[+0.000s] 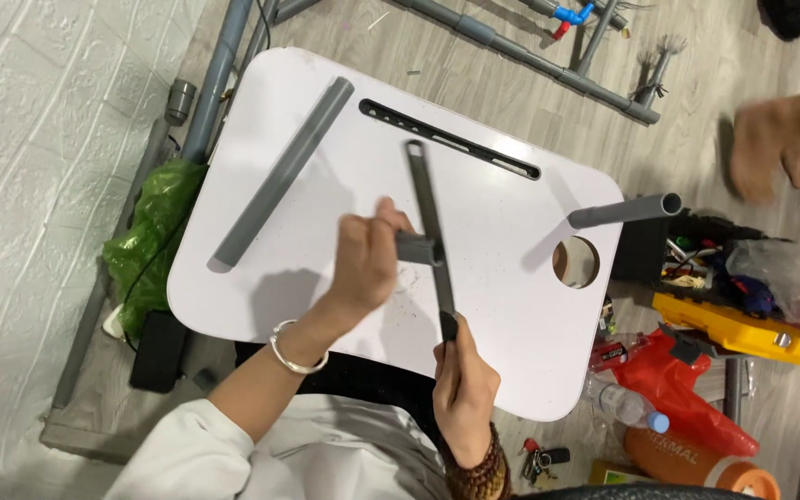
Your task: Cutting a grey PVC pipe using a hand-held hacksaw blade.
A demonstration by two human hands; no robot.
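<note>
Head view: left hand (368, 264) is closed on a short grey fitting (417, 248); right hand (463, 389) grips the near end of a dark flat bar (430, 222) over the white lap table (326, 315). Two grey pipes: one (281, 174) lies far-left on the table, one (624, 211) overhangs its right edge.

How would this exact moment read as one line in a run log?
left hand: grips short grey pipe stub | right hand: holds long thin grey bar upright | white lap table: loose grey plastic pipe lying on it
</note>
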